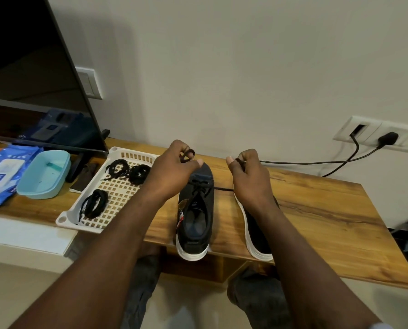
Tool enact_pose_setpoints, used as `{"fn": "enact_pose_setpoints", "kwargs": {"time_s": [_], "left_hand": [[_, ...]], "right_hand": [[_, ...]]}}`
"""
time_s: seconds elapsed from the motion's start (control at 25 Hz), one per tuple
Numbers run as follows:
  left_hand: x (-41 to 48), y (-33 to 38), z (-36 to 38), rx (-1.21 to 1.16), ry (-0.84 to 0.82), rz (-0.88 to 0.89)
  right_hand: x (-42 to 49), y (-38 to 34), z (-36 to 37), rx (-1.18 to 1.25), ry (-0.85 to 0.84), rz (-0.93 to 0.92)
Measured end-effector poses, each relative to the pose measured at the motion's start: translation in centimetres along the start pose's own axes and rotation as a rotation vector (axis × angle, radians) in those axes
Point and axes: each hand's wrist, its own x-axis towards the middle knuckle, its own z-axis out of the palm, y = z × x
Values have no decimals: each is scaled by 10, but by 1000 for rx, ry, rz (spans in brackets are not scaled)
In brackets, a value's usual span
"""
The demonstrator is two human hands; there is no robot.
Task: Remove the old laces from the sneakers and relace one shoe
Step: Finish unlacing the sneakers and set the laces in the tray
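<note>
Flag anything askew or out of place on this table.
The left sneaker and right sneaker both hang their heels past the front edge of the wooden table. Nothing looks spilled or damaged.

Black white-soled sneakers: two, a left sneaker and a right sneaker, on one wooden table. Coiled lace bundles: three, in one white mesh tray; one loose lace threaded through the left sneaker. Hands: two, left hand and right hand; also one blue tub, one wet-wipes pack, one television, one switch plate, one socket plate.
</note>
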Motion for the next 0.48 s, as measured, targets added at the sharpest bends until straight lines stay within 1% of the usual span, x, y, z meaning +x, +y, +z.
{"fn": "enact_pose_setpoints", "kwargs": {"time_s": [0.04,0.12,0.16,0.2,0.28,0.4,0.48], "left_hand": [[2,-5,-6,89,-77,38],[1,-15,-13,383,-238,102],[2,-22,-14,530,-269,115],[3,-27,-14,622,-260,112],[5,-30,-14,646,-192,78],[8,-30,-13,598,-93,61],[8,-30,-11,634,-69,64]], "right_hand": [[1,0,-4,-37,-37,-48],[4,7,-12,-170,-189,-115],[5,11,-15,-272,-285,-134],[5,15,-15,-366,-368,-143],[6,22,-14,-443,-437,-143],[10,24,-14,-432,-472,-132],[11,25,-14,-541,-458,-179]]}}
